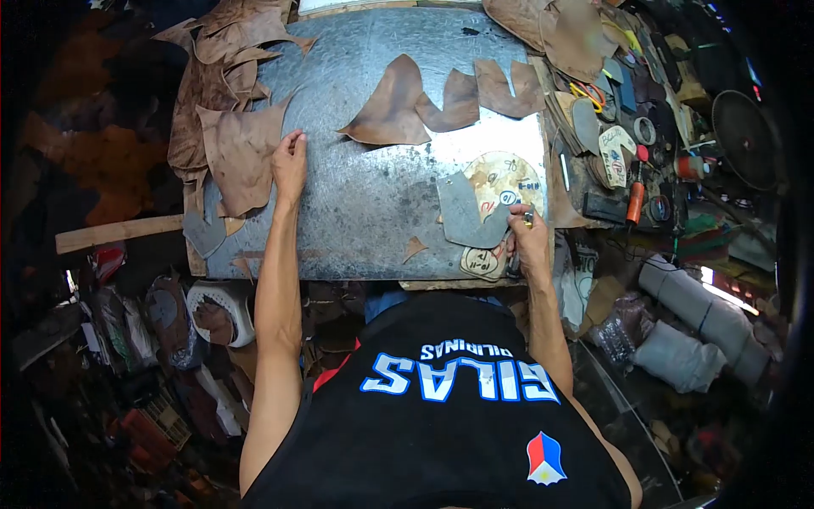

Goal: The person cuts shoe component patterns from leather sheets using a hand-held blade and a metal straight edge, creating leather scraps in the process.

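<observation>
My left hand (290, 168) is closed, thumb and fingers pinched at the right edge of an irregular brown leather piece (242, 153). That leather lies on the left side of the metal-topped table (356, 204). On the right side, my right hand (529, 242) has its fingers closed on the right end of a grey notched template (465, 216). Something dark and slim shows under that hand, too hidden to name. Beneath the template sit pale rounded patterns (500, 174) with handwritten marks. Cut brown leather pieces (394, 106) lie farther back, apart from both hands.
More leather (199, 93) is heaped at the table's left edge. A side bench at right bears orange-handled scissors (587, 95), a tape roll (644, 131), an orange-handled tool (634, 204) and marked patterns (614, 157). A wooden plank (119, 233) juts out left. Wrapped rolls (678, 356) lie below right.
</observation>
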The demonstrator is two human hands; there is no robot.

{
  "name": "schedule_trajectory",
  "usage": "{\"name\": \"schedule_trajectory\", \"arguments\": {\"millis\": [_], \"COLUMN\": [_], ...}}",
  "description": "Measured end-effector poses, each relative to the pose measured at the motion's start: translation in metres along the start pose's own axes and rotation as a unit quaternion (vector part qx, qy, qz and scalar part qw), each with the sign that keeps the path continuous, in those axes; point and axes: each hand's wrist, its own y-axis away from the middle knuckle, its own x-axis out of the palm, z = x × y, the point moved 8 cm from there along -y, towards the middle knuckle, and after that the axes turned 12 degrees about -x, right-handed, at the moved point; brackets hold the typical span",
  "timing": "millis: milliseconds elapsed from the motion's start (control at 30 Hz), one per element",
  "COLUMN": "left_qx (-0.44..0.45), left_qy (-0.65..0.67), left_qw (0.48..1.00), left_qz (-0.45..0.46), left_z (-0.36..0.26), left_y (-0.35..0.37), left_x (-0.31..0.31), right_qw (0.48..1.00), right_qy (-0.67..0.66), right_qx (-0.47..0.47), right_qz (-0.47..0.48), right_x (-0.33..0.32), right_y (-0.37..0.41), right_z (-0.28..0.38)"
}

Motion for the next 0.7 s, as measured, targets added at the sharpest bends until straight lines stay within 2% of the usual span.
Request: {"name": "schedule_trajectory", "arguments": {"millis": [200, 300, 467, 533, 567, 700], "left_qx": [-0.02, 0.021, 0.031, 0.118, 0.132, 0.128], "left_qy": [-0.006, -0.036, -0.082, -0.137, -0.13, -0.132], "left_qw": [1.0, 0.999, 0.994, 0.978, 0.977, 0.976], "left_qz": [0.009, -0.013, -0.062, -0.105, -0.106, -0.119], "left_z": [0.002, -0.004, -0.003, -0.017, -0.019, -0.017], "left_y": [-0.001, 0.002, 0.01, 0.018, 0.021, 0.021], "left_x": [-0.002, -0.001, 0.001, 0.003, 0.004, 0.004], "right_qw": [1.0, 1.0, 1.0, 0.999, 0.999, 0.999], "right_qy": [0.004, 0.013, 0.027, 0.034, 0.038, 0.046], "right_qx": [-0.003, -0.004, -0.006, -0.006, -0.002, 0.003], "right_qz": [0.006, 0.016, 0.014, 0.011, 0.011, 0.004], "right_x": [0.001, 0.002, 0.002, 0.004, 0.004, 0.005], "right_y": [0.0, 0.0, 0.0, 0.001, 0.002, 0.001], "right_z": [0.003, 0.004, 0.004, 0.009, 0.01, 0.013]}}
